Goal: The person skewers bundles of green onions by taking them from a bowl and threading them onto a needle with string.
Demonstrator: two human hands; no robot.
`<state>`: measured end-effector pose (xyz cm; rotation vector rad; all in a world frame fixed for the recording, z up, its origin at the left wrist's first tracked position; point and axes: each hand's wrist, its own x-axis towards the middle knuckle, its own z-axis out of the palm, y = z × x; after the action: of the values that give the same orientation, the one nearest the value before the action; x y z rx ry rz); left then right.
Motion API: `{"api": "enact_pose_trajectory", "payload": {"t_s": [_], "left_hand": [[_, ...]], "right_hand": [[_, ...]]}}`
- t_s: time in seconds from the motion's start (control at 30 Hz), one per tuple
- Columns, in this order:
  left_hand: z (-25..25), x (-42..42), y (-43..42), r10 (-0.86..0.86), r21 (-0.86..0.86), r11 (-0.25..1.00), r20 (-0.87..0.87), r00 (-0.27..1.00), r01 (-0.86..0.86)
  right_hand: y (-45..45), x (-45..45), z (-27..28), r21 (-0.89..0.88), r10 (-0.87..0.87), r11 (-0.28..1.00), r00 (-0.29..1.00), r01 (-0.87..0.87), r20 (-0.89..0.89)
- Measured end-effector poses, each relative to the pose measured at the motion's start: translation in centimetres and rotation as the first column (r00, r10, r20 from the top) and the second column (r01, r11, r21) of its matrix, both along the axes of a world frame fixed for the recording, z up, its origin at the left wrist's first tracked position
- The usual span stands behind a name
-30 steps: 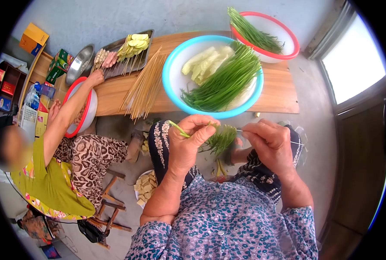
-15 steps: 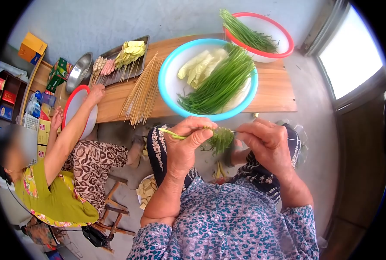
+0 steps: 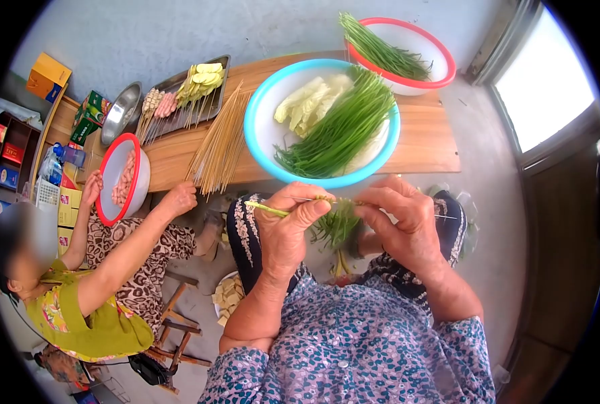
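Observation:
My left hand (image 3: 285,222) is closed in a pinch on a small bunch of chives (image 3: 268,208), whose pale stems poke out to the left. My right hand (image 3: 405,219) is closed around a thin skewer (image 3: 446,217), its end sticking out past the fingers on the right. Between the two hands, part of the chives is on the skewer, and leafy green ends (image 3: 337,225) show below the fingers, over my lap. Just beyond my hands is a blue-rimmed basin (image 3: 254,145) with more chives (image 3: 344,124) and cabbage leaves (image 3: 311,102).
A red-rimmed basin (image 3: 448,57) holds chives at the back right. Loose bamboo skewers (image 3: 218,148) lie on the wooden table (image 3: 424,138), near a metal tray (image 3: 220,87) of filled skewers. At left, a co-worker (image 3: 88,306) sits by a red-rimmed basin (image 3: 137,168) of pink pieces.
My right hand has slid left along the skewer, closer to my left hand. The co-worker's hand has come from the tray down to the ends of the loose skewers, uncovering the basin of pink pieces.

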<state>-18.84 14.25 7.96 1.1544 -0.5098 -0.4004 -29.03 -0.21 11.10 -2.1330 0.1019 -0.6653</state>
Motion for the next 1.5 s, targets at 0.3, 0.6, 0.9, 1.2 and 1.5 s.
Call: {"api": "enact_pose_trajectory", "payload": {"t_s": [0.3, 0.6, 0.9, 1.2, 1.5], "left_hand": [[-0.3, -0.2, 0.0, 0.025, -0.004, 1.000, 0.026, 0.999, -0.025], [-0.5, -0.4, -0.1, 0.030, -0.007, 1.000, 0.015, 0.999, -0.030], [-0.8, 0.2, -0.2, 0.111, -0.139, 0.981, -0.162, 0.981, -0.134], [-0.7, -0.3, -0.3, -0.010, -0.066, 0.998, -0.224, 0.975, -0.005], [-0.8, 0.5, -0.1, -0.064, 0.053, 0.995, -0.248, 0.967, 0.080]], "right_hand": [[0.1, 0.4, -0.4, 0.002, 0.021, 1.000, 0.999, -0.021, 0.046], [0.5, 0.6, -0.3, 0.001, 0.024, 1.000, 0.999, -0.024, 0.031], [0.6, -3.4, -3.5, 0.053, -0.075, 0.996, 0.981, 0.066, 0.180], [-1.4, -1.4, -5.4, 0.420, 0.031, 0.902, 0.985, -0.101, 0.172], [-0.6, -0.8, -5.0, 0.620, -0.008, 0.773, 0.976, -0.131, 0.216]]}}
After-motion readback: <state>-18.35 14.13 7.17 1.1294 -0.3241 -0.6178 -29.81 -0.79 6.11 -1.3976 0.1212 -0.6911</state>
